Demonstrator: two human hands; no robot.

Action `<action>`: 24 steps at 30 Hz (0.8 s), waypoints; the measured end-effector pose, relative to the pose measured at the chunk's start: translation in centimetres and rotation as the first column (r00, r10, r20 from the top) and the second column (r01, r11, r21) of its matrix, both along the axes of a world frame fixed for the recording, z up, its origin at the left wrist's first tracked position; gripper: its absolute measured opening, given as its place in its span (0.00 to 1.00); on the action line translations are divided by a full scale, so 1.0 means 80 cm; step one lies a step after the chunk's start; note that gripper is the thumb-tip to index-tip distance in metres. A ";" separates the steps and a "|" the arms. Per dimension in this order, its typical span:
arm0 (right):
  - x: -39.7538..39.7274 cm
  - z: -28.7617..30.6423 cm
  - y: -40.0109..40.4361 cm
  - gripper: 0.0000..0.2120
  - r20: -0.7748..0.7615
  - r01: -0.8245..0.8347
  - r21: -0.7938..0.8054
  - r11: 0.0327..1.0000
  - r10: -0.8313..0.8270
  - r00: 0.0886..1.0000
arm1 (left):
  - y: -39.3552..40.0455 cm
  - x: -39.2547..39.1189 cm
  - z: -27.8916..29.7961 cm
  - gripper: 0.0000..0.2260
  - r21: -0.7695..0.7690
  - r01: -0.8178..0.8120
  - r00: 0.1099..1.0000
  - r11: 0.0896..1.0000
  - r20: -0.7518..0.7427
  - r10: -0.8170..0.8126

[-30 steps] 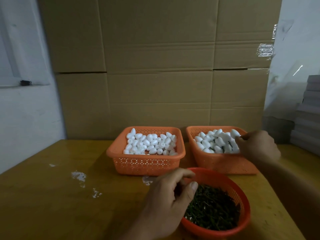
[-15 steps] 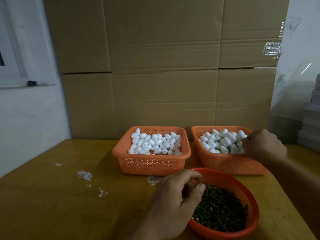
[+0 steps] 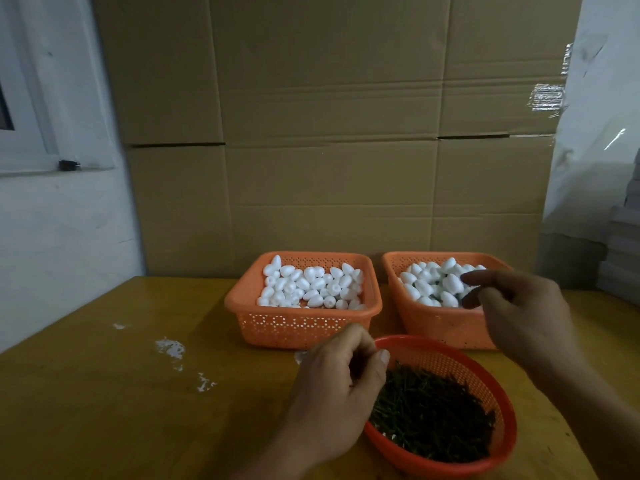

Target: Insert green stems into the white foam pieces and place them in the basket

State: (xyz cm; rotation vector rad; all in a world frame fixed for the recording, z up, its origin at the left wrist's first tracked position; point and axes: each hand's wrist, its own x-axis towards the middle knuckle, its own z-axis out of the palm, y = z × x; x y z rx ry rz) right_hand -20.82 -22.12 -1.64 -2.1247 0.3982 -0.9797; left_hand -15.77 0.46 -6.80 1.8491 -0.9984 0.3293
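Right hand (image 3: 519, 313) lifted, fingers spread, grasp unclear

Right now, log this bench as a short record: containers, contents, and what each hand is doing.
left basket: square, orange, holds white foam pieces
right basket: square, orange, holds foam pieces
round basket: red-orange, nearest, holds green stems
left hand: at round basket's left rim, fingers curled; a pinched stem cannot be made out
right hand: over right basket, fingers apart, holding nothing visible
table: wooden, white crumbs
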 end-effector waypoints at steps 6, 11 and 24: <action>-0.032 -0.014 0.045 0.16 -0.334 -0.336 -0.170 0.926 0.267 0.904 | 0.006 0.047 0.032 0.17 -0.029 -0.195 0.981 0.980 0.009 0.195; -0.031 -0.026 0.055 0.11 -0.298 -0.318 -0.264 0.911 0.237 0.925 | -0.002 0.135 0.076 0.02 0.151 -0.330 0.941 0.932 -0.020 0.337; -0.032 -0.032 0.059 0.11 -0.259 -0.252 -0.272 0.929 0.181 0.949 | -0.042 0.273 0.055 0.18 0.912 -0.255 0.942 0.321 0.159 0.296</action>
